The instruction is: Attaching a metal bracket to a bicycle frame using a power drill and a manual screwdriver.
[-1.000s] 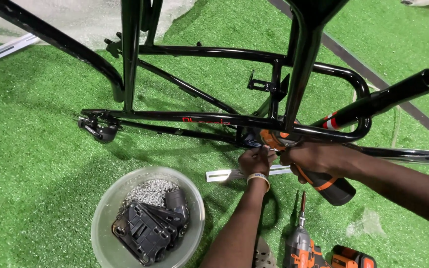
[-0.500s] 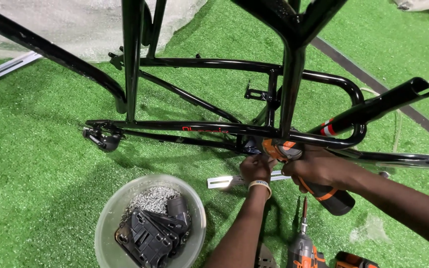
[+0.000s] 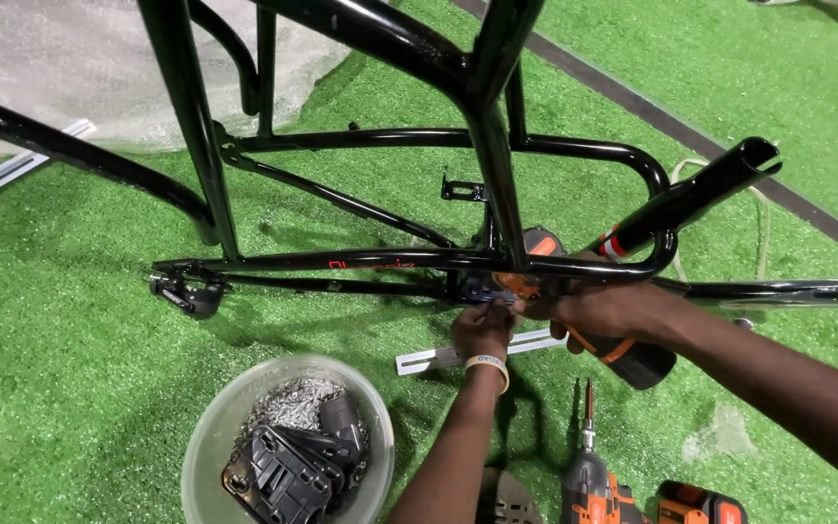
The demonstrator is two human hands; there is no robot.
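Right hand (image 3: pixel 598 311) gripping orange-black driver (image 3: pixel 623 354), nose at frame (image 3: pixel 361 260) lower tube. Left hand (image 3: pixel 482 330) pinched on small part just under same tube. Bucket (image 3: pixel 208 446) below frame, spare drill (image 3: pixel 589 480) beside it.

Right hand (image 3: pixel 598 312) grips an orange-and-black power driver (image 3: pixel 623 354), nose pressed to the black tube frame (image 3: pixel 361 260) low over the green turf (image 3: pixel 60 388). Left hand (image 3: pixel 482 330) pinches at the same joint. A clear bowl (image 3: pixel 208 437) of screws and black parts sits near, a second drill (image 3: pixel 589 480) lying beside.
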